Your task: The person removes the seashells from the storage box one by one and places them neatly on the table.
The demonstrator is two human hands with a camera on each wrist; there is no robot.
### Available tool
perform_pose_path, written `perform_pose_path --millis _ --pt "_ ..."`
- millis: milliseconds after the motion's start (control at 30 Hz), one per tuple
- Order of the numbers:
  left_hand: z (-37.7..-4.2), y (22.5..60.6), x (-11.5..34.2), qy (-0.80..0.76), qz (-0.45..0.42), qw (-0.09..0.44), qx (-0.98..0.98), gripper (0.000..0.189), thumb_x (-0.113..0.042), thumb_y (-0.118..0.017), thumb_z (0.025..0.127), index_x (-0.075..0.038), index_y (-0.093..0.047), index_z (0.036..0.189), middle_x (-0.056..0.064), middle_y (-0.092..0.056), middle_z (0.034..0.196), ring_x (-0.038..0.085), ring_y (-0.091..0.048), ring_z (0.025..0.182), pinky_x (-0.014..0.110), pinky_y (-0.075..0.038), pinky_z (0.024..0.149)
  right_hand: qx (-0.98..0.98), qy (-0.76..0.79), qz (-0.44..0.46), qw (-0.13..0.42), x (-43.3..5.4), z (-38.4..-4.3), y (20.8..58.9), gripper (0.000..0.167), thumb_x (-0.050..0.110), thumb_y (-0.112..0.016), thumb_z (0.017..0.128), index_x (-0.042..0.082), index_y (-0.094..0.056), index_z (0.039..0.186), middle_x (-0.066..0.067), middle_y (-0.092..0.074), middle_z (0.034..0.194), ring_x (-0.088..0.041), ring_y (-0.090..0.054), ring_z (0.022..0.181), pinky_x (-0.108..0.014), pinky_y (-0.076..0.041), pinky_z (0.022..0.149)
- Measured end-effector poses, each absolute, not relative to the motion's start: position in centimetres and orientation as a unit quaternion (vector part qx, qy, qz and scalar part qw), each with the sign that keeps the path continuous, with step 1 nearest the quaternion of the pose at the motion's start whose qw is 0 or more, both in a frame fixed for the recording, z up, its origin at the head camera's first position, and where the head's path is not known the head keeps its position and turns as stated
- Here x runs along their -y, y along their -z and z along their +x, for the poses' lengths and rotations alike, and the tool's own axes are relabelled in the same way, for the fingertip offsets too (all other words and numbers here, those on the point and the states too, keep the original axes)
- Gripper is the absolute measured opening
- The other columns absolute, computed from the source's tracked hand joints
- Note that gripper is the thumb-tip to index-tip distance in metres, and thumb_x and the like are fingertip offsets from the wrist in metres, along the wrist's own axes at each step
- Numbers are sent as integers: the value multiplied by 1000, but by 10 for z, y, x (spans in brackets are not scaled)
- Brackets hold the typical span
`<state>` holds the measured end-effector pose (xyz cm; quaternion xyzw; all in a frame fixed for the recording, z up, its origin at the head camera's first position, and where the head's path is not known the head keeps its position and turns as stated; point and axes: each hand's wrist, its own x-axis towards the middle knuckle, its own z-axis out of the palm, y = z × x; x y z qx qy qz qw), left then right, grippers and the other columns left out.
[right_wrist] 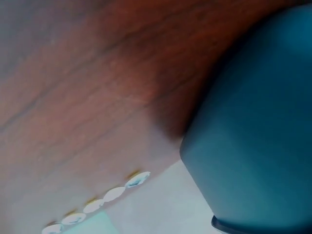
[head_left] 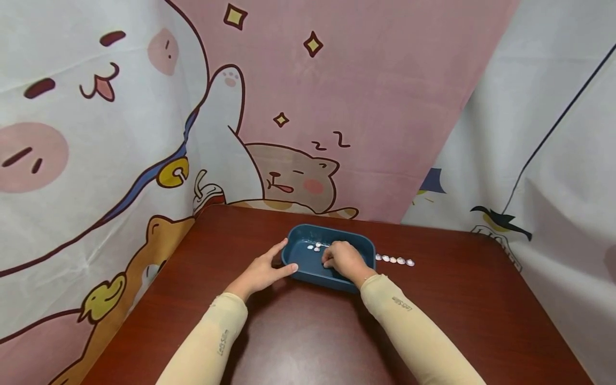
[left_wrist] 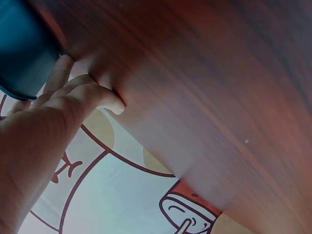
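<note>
Deep blue rectangular basin [head_left: 302,260] with rounded corners, hard and smooth-walled, sits on a glossy reddish-brown wood-grain tabletop [head_left: 298,331]. It serves as landmark for everything below.

Left hand [head_left: 263,271] at the basin's left end: fingers and thumb well apart, thumb resting on the near rim, index finger up along the end wall. The left-wrist view gives the other fingers reaching down outside that wall, beside the tabletop.

Right hand [head_left: 346,260] comes in over the basin's near right side, down inside the right half. Fingers bent and drawn together, pointing toward the basin floor. Fingertips partly covered by the hand itself; cannot tell whether this grip is clamped on anything. The right-wrist view catches mostly the basin's outer wall, no help there.

Small white shell-like pieces [head_left: 316,249], at least three, lie loose on the basin floor, toward its far side, left of the right hand.

Row of five small pearly oval pieces [head_left: 393,260] on the tabletop, running outward from the basin's right end; nearest one just beside the wall, the pieces set close, almost edge to edge.

Both forearms in cream fabric sleeves [head_left: 414,326], near side of the basin. Beyond it, a pink-and-white cartoon-print cloth [head_left: 385,80] hangs.
</note>
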<state>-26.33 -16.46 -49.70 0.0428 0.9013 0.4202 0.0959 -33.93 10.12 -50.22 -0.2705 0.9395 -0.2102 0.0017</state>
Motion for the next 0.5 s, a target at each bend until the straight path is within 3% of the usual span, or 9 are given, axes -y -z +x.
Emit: perform_pose_path --millis 333,500 --pt "-262 497 165 -420 46 94 -901 91 -66 -71 95 -41 -26 170 13 -47 168 40 -46 154 73 -35 121 -943 199 -266 6 -99 -337 504 8 23 -85 94 17 -83 89 3 -77 85 -10 -67 78 -39 -63 83" --pt "-262 497 166 -425 46 96 -899 92 -67 -71 94 -41 -25 170 13 -49 167 39 -47 154 73 -35 122 -946 206 -251 13 -98 -336 504 15 20 -83 96 11 -81 108 -4 -81 102 -17 -75 93 -43 -63 94"
